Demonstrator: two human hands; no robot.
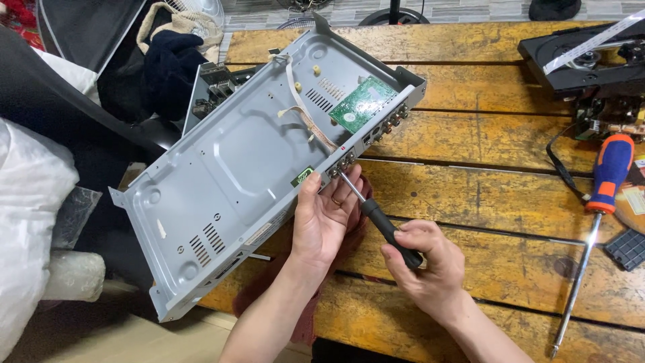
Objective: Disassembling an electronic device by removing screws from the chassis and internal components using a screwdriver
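A grey metal chassis [228, 161] of an opened player lies tilted across the left edge of the wooden table [497, 202]. A green circuit board [363, 104] sits at its rear wall, with a row of jacks [376, 131] along that wall. My left hand [322, 218] holds the rear wall near the jacks. My right hand [423, 265] grips the black handle of a small screwdriver [383, 225], whose metal tip touches the rear panel beside my left fingers.
A long screwdriver with an orange and blue handle [605, 181] lies at the right. A black disc drive unit [584, 57] with a white ribbon cable sits at the far right. Dark clothing [168, 67] and a white bag [27, 202] lie off the table's left.
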